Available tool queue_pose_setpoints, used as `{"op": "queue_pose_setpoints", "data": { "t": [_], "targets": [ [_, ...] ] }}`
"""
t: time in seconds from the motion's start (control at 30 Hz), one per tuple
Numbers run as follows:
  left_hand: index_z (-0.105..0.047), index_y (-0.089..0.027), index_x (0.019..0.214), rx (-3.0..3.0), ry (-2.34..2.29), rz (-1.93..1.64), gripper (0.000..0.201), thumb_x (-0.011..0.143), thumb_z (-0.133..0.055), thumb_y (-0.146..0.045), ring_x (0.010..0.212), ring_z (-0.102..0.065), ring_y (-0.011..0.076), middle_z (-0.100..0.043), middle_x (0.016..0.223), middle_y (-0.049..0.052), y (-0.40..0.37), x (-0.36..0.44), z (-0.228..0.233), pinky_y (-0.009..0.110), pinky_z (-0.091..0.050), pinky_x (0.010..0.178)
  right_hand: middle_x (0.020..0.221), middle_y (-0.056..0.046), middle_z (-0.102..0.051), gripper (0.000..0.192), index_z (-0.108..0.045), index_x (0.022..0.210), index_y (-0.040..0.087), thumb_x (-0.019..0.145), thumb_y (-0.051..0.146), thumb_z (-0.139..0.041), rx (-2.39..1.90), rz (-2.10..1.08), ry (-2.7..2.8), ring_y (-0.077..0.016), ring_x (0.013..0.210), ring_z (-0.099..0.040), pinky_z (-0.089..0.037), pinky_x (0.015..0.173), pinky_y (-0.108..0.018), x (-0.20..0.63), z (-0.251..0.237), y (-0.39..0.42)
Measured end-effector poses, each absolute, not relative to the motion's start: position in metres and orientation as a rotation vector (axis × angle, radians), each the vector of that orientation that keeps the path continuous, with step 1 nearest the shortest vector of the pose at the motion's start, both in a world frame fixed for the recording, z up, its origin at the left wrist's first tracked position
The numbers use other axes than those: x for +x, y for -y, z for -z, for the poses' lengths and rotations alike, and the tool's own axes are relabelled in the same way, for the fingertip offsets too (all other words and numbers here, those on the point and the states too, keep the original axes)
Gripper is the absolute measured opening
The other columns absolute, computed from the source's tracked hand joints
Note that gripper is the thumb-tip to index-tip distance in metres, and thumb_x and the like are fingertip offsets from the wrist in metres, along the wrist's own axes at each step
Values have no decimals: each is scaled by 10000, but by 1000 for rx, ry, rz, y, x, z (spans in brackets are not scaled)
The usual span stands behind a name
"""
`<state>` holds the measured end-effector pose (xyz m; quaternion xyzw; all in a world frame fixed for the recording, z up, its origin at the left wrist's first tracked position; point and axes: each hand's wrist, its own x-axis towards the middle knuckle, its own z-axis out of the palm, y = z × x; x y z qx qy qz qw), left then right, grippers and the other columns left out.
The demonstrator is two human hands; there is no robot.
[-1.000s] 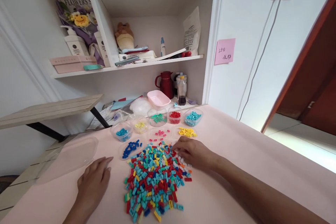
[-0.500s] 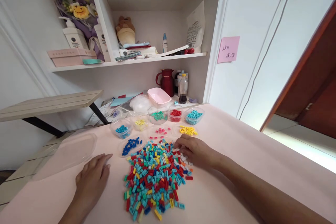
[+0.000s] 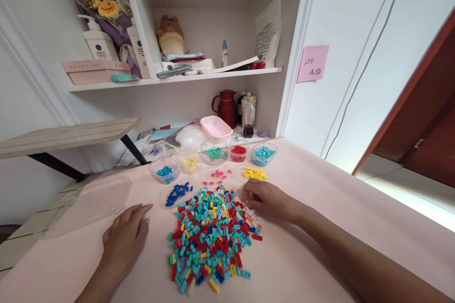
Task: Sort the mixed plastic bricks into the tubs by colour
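On a pale pink tabletop [image 3: 320, 170], laid out below a white wooden shelf [image 3: 220, 75]: a broad heap of small oblong plastic building bricks [image 3: 213, 227], mainly turquoise and red, mixed with yellow, green and dark blue. Tumbled over one another, densest at the middle, thinning to scattered pieces around the rim. Longer front to back than side to side, with the long axis running away from the person toward clear containers. Jumbled within, individual bricks pointing every which way: at the right edge, one red oblong brick [image 3: 257, 237] lying nearly crosswise; at the near edge, one yellow oblong brick [image 3: 214, 285] slanting from far left to near right.

Left of the heap and apart from it, the left hand [image 3: 124, 229], palm down on the tabletop, fingers loosely extended, aimed forward and slightly right. At the heap's far right edge, beside a few white bricks [image 3: 255, 215], the right hand [image 3: 268, 200], fingers curled and pointing left, tips partly hidden; impossible to tell whether gripping a brick.

Beyond the heap, sorted by colour in clear plastic containers: dark blue bricks [image 3: 177, 194] nearest on the left, then mid-blue bricks [image 3: 165, 173], pale yellow bricks [image 3: 190, 163], green bricks [image 3: 215, 154], red bricks [image 3: 238, 151] and turquoise bricks [image 3: 263, 154] in an arc, with pink bricks [image 3: 217, 175] and yellow bricks [image 3: 255, 173] just in front.
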<state>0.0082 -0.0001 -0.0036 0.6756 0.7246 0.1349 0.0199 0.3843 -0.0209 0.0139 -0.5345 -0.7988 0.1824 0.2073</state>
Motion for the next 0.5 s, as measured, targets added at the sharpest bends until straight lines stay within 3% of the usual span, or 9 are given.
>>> {"op": "queue_pose_setpoints", "data": {
  "t": [0.27, 0.5],
  "targets": [
    [-582, -323, 1258, 2111, -2254, -419, 435, 924, -302, -325, 1309, -399, 249, -516, 1390, 29, -1, 5, 7, 498, -306, 1048, 1041, -45, -627, 312, -673, 1083, 268, 816, 155, -557, -1446, -491, 2263, -178, 897, -601, -460, 792, -307, 385, -10, 21],
    [-576, -320, 1265, 2124, -2249, -423, 440, 925, -296, -331, 1315, -391, 252, -507, 1399, 35, -1, 3, 9, 506, -295, 1050, 1048, -51, -614, 306, -695, 1113, 303, 866, 201, -546, -1453, -430, 2300, -182, 908, -608, -464, 819, -322, 385, -7, 20]
  ]
}}
